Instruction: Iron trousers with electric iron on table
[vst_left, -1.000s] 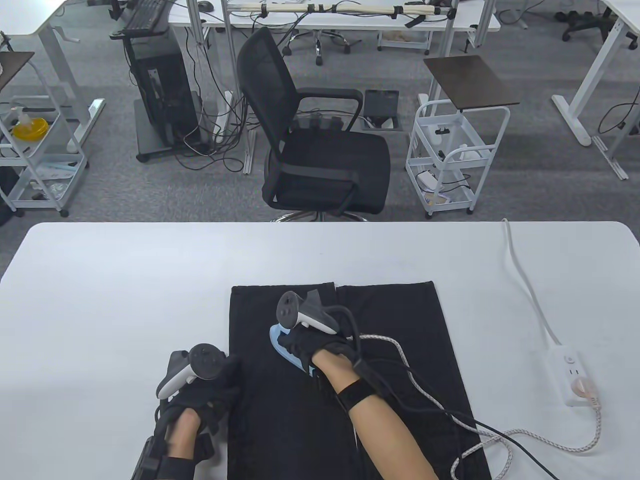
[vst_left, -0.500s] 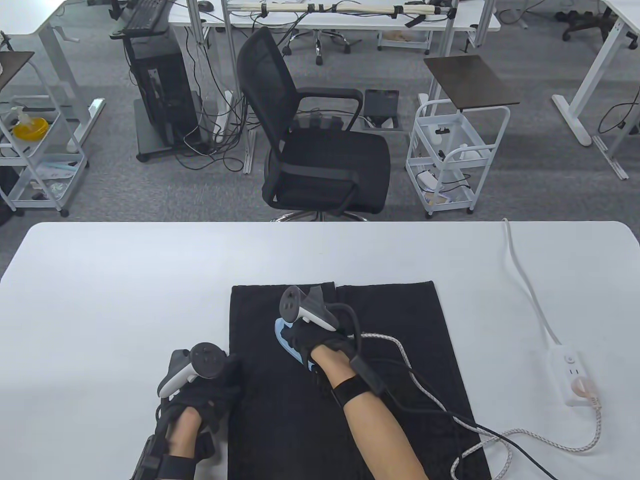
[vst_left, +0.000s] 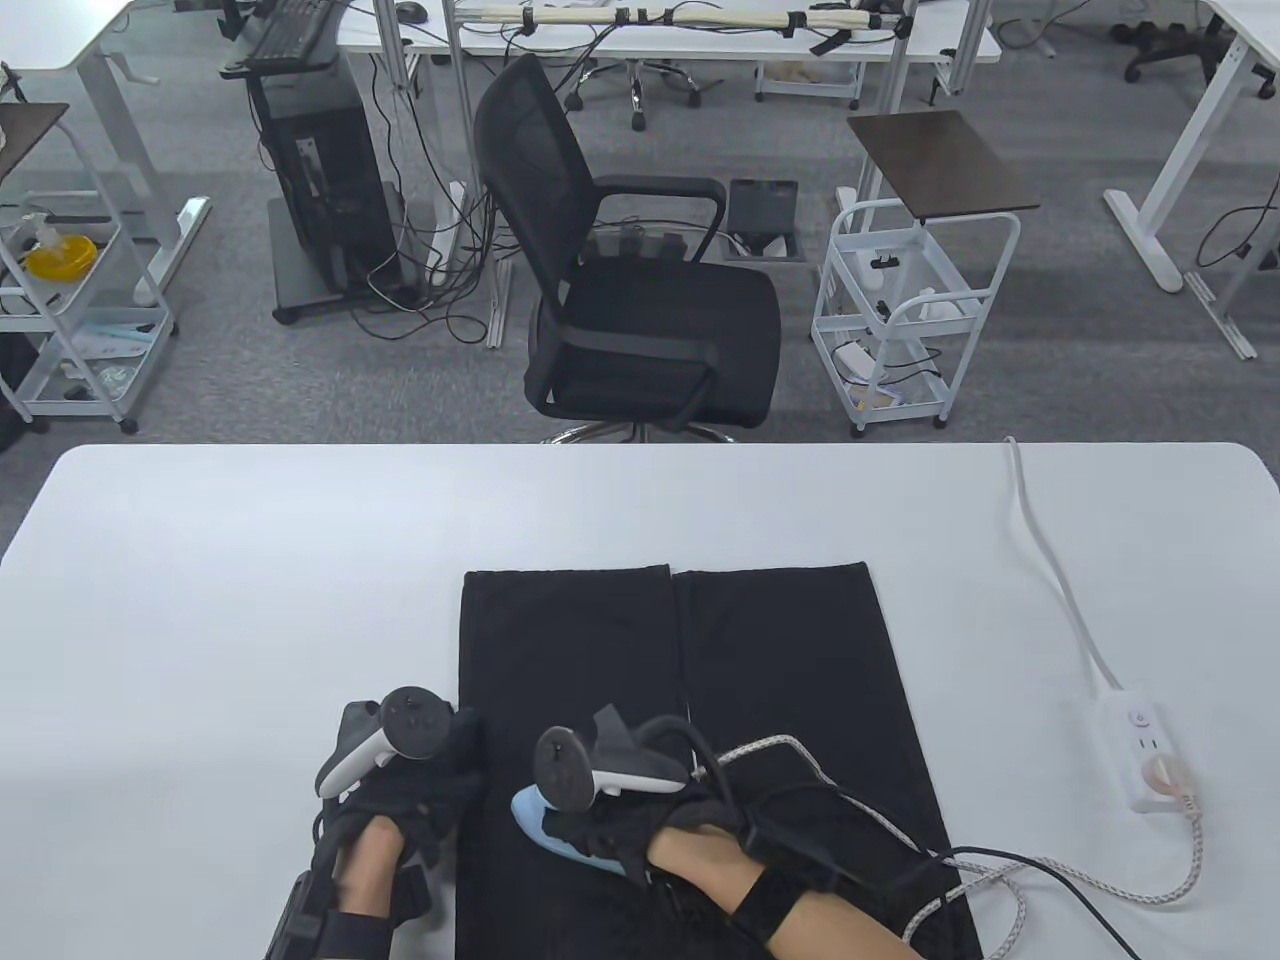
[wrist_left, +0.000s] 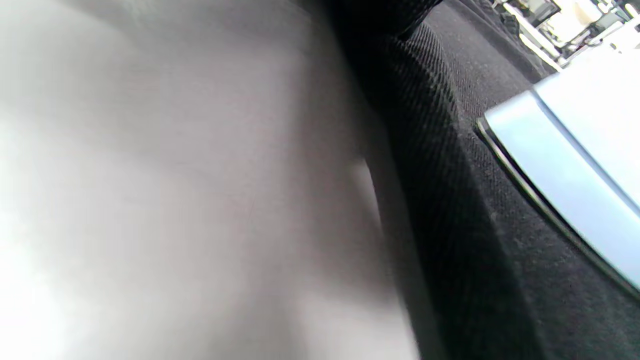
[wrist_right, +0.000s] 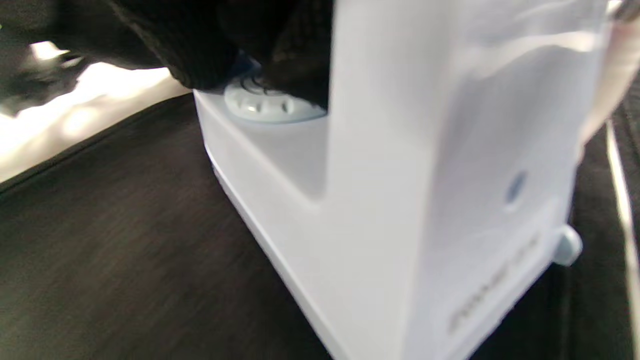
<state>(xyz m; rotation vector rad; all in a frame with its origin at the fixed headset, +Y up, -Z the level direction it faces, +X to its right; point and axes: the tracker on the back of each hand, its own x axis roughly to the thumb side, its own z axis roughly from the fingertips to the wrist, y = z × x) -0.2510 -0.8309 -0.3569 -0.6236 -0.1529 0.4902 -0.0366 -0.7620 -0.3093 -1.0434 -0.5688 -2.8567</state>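
Black trousers (vst_left: 780, 680) lie flat on the white table (vst_left: 250, 560), legs pointing away from me. My right hand (vst_left: 640, 835) grips the handle of a light blue electric iron (vst_left: 545, 830), which sits on the left leg near the front edge; its pale body (wrist_right: 400, 200) fills the right wrist view on the dark fabric (wrist_right: 100, 250). My left hand (vst_left: 430, 790) rests on the trousers' left edge beside the iron. In the left wrist view the iron's edge (wrist_left: 565, 165) shows to the right above the cloth (wrist_left: 475, 225).
The iron's braided cord (vst_left: 1060, 870) runs right to a white power strip (vst_left: 1140, 745), whose cable (vst_left: 1045, 550) leads to the table's far edge. A black office chair (vst_left: 620, 290) and a white cart (vst_left: 900, 300) stand beyond the table.
My right hand has drawn the iron back along the left trouser leg toward me, from mid-leg to near the front edge. The left hand has stayed in place.
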